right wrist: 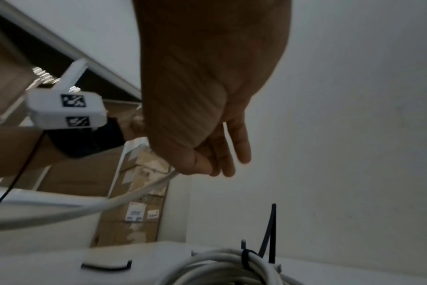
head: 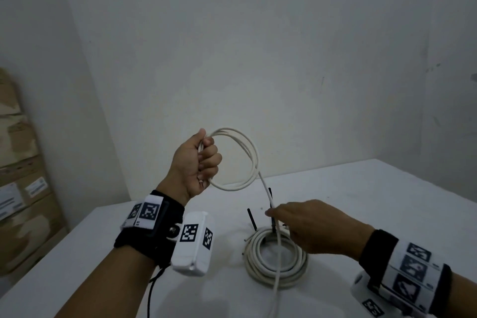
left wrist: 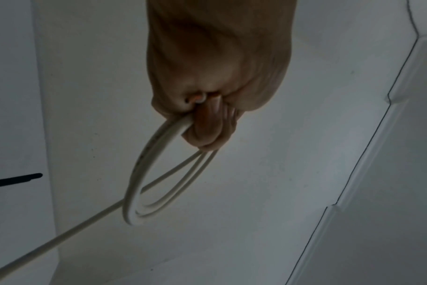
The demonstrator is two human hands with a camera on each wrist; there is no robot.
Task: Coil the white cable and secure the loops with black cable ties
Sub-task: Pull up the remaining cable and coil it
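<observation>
1. Plain white walls and a white worktop (head: 387,201) are being seen, with cardboard boxes (head: 18,188) stacked at the left.
2. A few loops of the white cable (head: 240,160) are being held up above the worktop by the left hand (head: 196,162), whose fingers are curled tightly round the gathered strands.
3. The free run of the cable is being pinched and guided by the right hand (head: 302,224), just above a finished coil (head: 276,258) lying on the worktop.
4. That coil is already being held by black cable ties (head: 271,204), their tails standing up.
5. The next loop is probably best matched in size to those held, with twist being let out through the right fingers.
</observation>
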